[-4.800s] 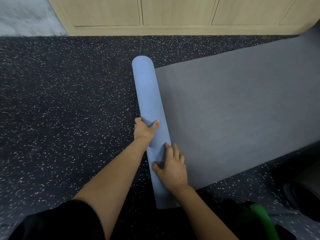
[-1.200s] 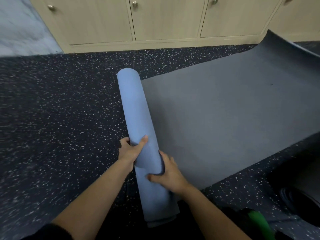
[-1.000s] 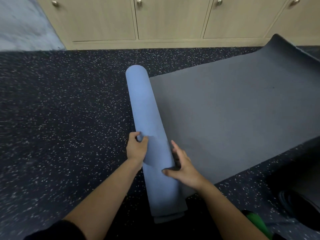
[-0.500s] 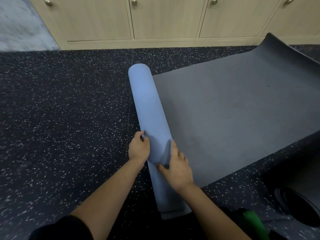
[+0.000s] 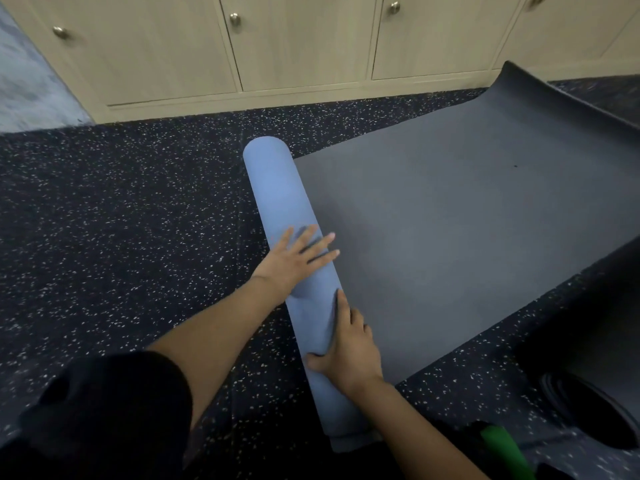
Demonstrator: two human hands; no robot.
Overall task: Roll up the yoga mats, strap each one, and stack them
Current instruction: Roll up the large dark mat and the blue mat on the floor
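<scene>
A yoga mat lies on the speckled floor, partly rolled: its blue roll (image 5: pixel 277 188) runs from the cabinets toward me, and its grey unrolled part (image 5: pixel 467 230) spreads to the right, the far end curling up. My left hand (image 5: pixel 294 261) lies flat on top of the roll with fingers spread and straight. My right hand (image 5: pixel 349 351) cups the roll's right side nearer to me, thumb on top and fingers curled round it where it meets the flat part.
Beige cabinet doors (image 5: pixel 294 39) with round knobs line the far wall. A dark rolled mat (image 5: pixel 588 414) lies at the lower right, and a green object (image 5: pixel 502 452) shows at the bottom edge. Dark speckled floor (image 5: pixel 121 220) stretches to the left.
My left hand let go of the roll's left side and now lies flat on top, further up. My right hand slid down the roll toward me.
</scene>
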